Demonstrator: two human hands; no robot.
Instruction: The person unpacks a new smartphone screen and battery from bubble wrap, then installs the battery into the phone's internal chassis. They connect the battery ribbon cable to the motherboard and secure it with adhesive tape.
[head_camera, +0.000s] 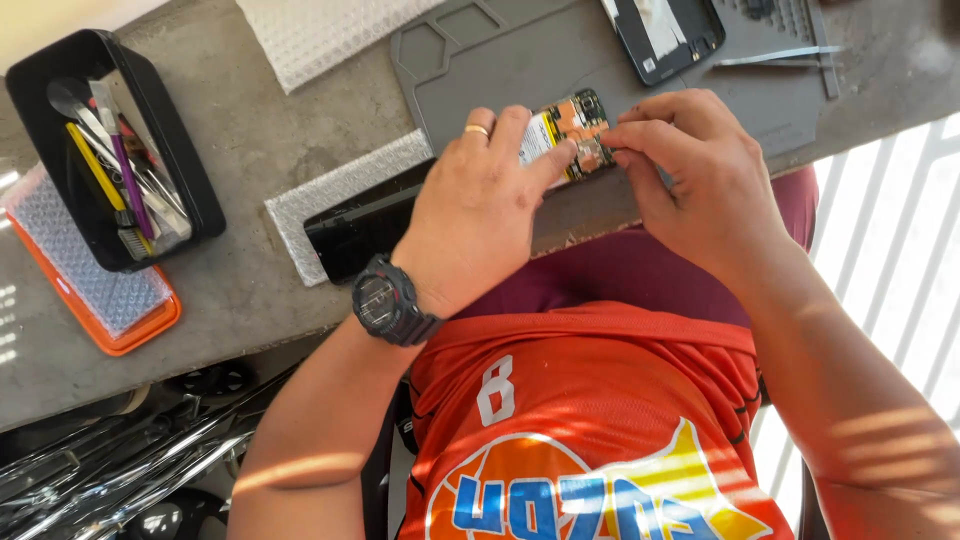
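Grey concrete forms the workbench (250, 130), with a dark grey repair mat (520, 60) lying on it. At the mat's near edge sits an opened phone (572, 130), its circuit board and yellow-labelled battery exposed. The left hand (480, 215), with a ring and a black wristwatch (385, 300), presses curled fingers down on the phone's left part. The right hand (700, 175) pinches thumb and forefinger together at the board's right edge. A black tool tray (185, 170) stands well to the left.
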